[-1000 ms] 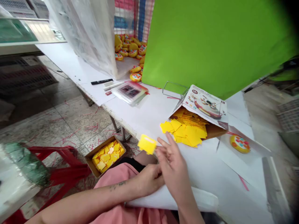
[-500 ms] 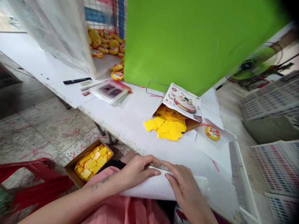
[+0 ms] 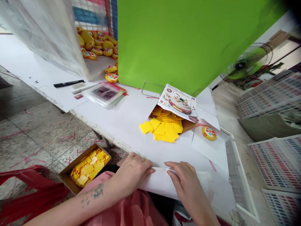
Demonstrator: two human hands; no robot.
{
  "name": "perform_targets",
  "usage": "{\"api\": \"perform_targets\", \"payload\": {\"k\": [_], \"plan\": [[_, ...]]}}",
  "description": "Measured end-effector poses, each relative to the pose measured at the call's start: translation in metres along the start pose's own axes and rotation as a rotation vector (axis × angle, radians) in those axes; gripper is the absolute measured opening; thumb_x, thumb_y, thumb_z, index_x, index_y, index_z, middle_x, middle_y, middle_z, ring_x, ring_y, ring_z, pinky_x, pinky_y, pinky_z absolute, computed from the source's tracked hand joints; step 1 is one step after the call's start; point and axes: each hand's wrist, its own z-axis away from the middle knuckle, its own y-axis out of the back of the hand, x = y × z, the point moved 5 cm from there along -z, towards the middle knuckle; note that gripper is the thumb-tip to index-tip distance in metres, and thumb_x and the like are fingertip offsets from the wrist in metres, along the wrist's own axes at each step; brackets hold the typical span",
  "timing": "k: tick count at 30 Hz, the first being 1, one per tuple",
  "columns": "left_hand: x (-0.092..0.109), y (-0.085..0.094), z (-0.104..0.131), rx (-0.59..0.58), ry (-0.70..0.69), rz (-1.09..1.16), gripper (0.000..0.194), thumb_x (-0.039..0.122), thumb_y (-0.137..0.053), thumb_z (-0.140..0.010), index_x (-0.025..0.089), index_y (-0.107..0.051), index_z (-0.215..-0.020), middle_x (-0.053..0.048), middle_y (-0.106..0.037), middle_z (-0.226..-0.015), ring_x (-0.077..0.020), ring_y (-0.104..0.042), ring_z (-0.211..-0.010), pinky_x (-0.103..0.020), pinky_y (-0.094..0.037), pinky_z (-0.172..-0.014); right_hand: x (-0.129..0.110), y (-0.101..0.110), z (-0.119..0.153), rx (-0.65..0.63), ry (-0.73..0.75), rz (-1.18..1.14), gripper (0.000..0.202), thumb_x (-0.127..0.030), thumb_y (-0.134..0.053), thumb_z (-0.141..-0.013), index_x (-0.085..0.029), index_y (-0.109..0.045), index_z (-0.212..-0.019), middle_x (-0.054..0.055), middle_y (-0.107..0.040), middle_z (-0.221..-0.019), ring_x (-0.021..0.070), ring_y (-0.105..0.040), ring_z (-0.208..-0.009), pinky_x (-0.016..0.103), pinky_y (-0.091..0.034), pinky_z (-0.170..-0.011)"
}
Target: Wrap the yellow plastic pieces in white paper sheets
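A white sheet [image 3: 161, 182] lies along the near table edge and hangs down toward my lap; its right end looks like thin translucent plastic. My left hand [image 3: 133, 171] is closed on the sheet's upper edge, fingertips pressed together and partly hidden. Just right of it, my right hand [image 3: 187, 180] grips the same edge between thumb and curled fingers. Beyond the hands, yellow paper pieces [image 3: 164, 128] spill from a printed box [image 3: 178, 102] lying on its side. A round yellow toy [image 3: 209, 133] with coloured dots and a red cord sits right of the box.
A tall green panel [image 3: 169, 44] stands behind. Left are a black marker [image 3: 68, 83], a clear plastic case [image 3: 105, 94] and a translucent bag [image 3: 56, 40] beside piled yellow toys [image 3: 98, 45]. On the floor sits a carton [image 3: 62, 171] of yellow pieces; plastic crates [image 3: 272, 163] stand right.
My left hand has turned over more and drawn slightly left, its fingers closing down on the sheet. My right hand stays near the same spot. The whole view has shifted a little.
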Motion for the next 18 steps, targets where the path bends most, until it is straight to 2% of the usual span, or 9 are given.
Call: {"api": "perform_targets", "payload": {"k": [3,8,12,18], "plan": [[0.000,-0.002,-0.001,0.032,-0.030,-0.073,0.025,0.028,-0.041,-0.090,0.019,-0.061,-0.080,-0.004,-0.064,-0.075,-0.0183,-0.055,-0.075,-0.035,-0.031,-0.081,0.000,-0.003,0.000,-0.024,-0.006,-0.045,0.020,-0.016,-0.042,-0.087,-0.023,-0.056,-0.100,0.003,-0.066,-0.096,0.0188,-0.059,-0.088,0.039,-0.040,-0.086],[-0.010,-0.008,-0.004,0.061,0.017,0.083,0.019,0.028,-0.043,-0.089,0.020,-0.059,-0.082,-0.001,-0.064,-0.077,-0.0153,-0.054,-0.073,-0.028,-0.034,-0.072,0.003,-0.009,-0.004,-0.007,-0.017,-0.097,0.019,-0.018,-0.043,-0.088,-0.024,-0.055,-0.101,0.001,-0.066,-0.098,0.0168,-0.058,-0.091,0.040,-0.037,-0.092],[-0.012,-0.007,-0.006,0.079,0.048,0.182,0.022,0.026,-0.040,-0.090,0.020,-0.059,-0.081,0.000,-0.063,-0.077,-0.0148,-0.054,-0.074,-0.026,-0.035,-0.073,0.001,-0.015,-0.008,0.113,0.051,-0.037,0.019,-0.019,-0.043,-0.087,-0.025,-0.059,-0.097,0.001,-0.067,-0.093,0.0160,-0.060,-0.088,0.043,-0.033,-0.095],[-0.017,-0.006,-0.007,0.070,0.128,0.242,0.023,0.024,-0.039,-0.087,0.019,-0.059,-0.078,-0.002,-0.064,-0.075,-0.0161,-0.056,-0.074,-0.026,-0.037,-0.071,-0.011,-0.022,-0.005,0.285,0.081,0.149,0.023,-0.014,-0.046,-0.086,-0.023,-0.063,-0.098,0.004,-0.066,-0.105,0.0188,-0.058,-0.094,0.045,-0.032,-0.096]]}}
